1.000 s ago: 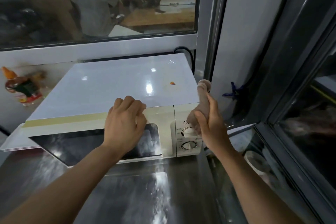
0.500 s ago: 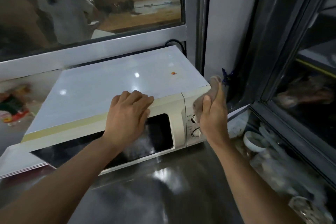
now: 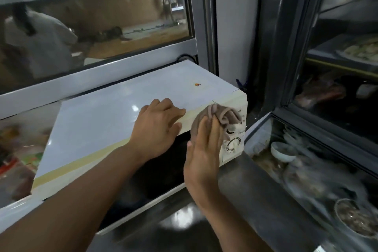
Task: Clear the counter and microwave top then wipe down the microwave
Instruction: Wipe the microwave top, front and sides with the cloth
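A white microwave [image 3: 106, 116] with a dark door and a bare glossy top stands on the steel counter [image 3: 184, 231]. My left hand [image 3: 157, 127] rests on the front top edge of the microwave, fingers bent over the rim. My right hand [image 3: 202, 149] presses a crumpled grey-brown cloth [image 3: 216, 117] flat against the control panel, its fingers straight. The lower dial [image 3: 233, 145] shows just right of that hand; the upper dial is mostly covered by the cloth.
A window with a grey frame [image 3: 102, 73] runs behind the microwave. To the right stands a glass display case [image 3: 327, 139] with a small white bowl [image 3: 283, 151] and dishes of food inside. Blurred colourful packets [image 3: 14, 159] lie at the far left.
My right hand has carried the cloth from the microwave's right front corner onto the control panel and flattened against it. My left hand has stayed on the top edge. The view has shifted left.
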`<state>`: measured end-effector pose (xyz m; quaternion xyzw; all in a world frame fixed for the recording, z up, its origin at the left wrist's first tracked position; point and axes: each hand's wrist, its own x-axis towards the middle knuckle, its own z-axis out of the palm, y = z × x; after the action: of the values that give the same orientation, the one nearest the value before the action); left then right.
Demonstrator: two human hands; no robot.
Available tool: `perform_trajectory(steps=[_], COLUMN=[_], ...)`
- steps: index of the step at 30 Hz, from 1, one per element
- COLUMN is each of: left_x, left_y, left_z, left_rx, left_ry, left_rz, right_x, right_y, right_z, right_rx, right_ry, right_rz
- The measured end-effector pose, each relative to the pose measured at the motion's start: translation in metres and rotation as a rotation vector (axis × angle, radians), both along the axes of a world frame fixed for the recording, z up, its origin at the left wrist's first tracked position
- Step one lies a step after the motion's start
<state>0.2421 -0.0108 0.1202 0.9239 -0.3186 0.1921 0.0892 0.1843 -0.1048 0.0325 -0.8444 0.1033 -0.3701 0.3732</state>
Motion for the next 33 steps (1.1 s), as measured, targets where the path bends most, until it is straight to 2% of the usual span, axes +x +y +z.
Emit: perform_trajectory(steps=[4, 7, 12, 15, 25, 28, 31, 33], left_x=[0.005, 0.007, 0.008, 0.008, 0.006, 0.007, 0.007, 0.008], left_y=[0.001, 0.001, 0.001, 0.001, -0.001, -0.001, -0.002, -0.002], left_z=[-0.001, -0.005, -0.006, -0.007, -0.007, -0.007, -0.007, -0.007], left_rx=[-0.084, -0.131, -0.147, -0.153, -0.161, -0.162, -0.172, -0.181], left_ry=[0.029, 0.025, -0.008, -0.023, -0.035, -0.047, -0.045, -0.044], left_rz=[-0.026, -0.033, -0.05, -0.053, -0.034, -0.04, -0.046, -0.052], right_x=[0.015, 0.024, 0.021, 0.015, 0.035, 0.038, 0.04, 0.038], right_y=[-0.03, -0.04, -0.029, -0.028, -0.024, -0.025, -0.025, -0.024], right_z=[0.011, -0.005, -0.068, -0.091, -0.038, -0.049, -0.074, -0.092], right_rx=[-0.138, -0.239, -0.021, -0.001, -0.053, -0.053, 0.058, 0.131], right_ry=[-0.065, -0.075, -0.108, -0.102, -0.162, -0.234, -0.319, -0.301], right_rz=[0.009, -0.028, -0.122, -0.119, -0.203, -0.187, -0.163, -0.143])
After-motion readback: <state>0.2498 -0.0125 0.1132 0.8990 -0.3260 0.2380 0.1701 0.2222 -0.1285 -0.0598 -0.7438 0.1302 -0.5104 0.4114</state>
